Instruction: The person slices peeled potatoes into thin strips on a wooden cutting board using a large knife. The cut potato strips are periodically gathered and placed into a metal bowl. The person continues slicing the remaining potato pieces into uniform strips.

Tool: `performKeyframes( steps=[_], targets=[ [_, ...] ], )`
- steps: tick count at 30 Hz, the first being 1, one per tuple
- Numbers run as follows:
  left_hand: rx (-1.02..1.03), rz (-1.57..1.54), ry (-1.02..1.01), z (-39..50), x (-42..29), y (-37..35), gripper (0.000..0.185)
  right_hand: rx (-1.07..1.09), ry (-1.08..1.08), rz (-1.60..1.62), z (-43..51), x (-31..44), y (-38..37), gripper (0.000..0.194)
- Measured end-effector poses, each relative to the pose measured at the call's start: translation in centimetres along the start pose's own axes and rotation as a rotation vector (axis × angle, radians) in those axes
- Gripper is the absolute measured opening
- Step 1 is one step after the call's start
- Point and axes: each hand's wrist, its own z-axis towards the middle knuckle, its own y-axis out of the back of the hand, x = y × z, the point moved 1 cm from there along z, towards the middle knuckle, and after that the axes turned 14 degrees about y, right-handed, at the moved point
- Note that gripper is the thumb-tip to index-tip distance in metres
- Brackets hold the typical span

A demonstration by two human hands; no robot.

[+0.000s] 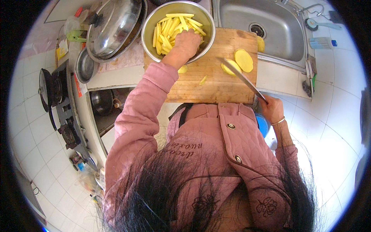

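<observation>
My left hand [187, 43] reaches into a steel bowl [213, 34] of pale yellow potato sticks [166, 32]; its fingertips are at a few sticks, and whether they grip them cannot be told. The bowl stands over the back left part of a wooden cutting board [188, 92]. In my right hand [272, 108] is the handle of a kitchen knife [246, 81], whose blade points up and left across the board. Two cut potato pieces [243, 60] lie by the blade, one partly behind it. A small potato sliver [203, 80] and another piece [183, 69] near the bowl rest on the board.
Behind the board at the right is a steel sink [278, 29], with a potato [260, 44] at its near left edge. A pan with a glass lid [116, 29] and a small metal bowl [85, 66] stand left. A gas stove [68, 116] is farther left. A blue bucket [261, 124] is below.
</observation>
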Motion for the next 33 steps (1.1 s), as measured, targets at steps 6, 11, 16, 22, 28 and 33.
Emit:
performKeyframes(
  steps=[6, 11, 16, 22, 28, 33],
  targets=[
    [0.193, -0.246, 0.042, 0.8, 1.3, 0.5, 0.02, 0.29, 0.311, -0.175, 1.4, -0.3, -0.2, 0.009],
    [0.307, -1.074, 0.044, -0.4, 4.1, 1.5, 0.019, 0.425, 0.321, -0.286, 3.2, 0.7, -2.1, 0.011],
    [0.424, -1.683, 0.154, -4.0, 6.6, 3.2, 0.019, 0.32, 0.252, -0.309, 4.3, 0.8, -2.7, 0.011],
    [0.363, -1.485, 0.199, -11.9, 5.7, 1.2, 0.017, 0.197, 0.165, -0.154, 3.8, 0.0, -1.3, 0.015],
    [0.125, -1.117, 0.351, -14.8, 1.4, -5.6, 0.025, 0.249, -0.078, -0.003, 0.9, -1.2, -1.3, 0.023],
    [-0.177, -0.959, 0.24, -12.8, -2.1, -8.5, 0.031, 0.293, -0.35, 0.398, 0.7, -1.4, -3.2, 0.026]
  ],
)
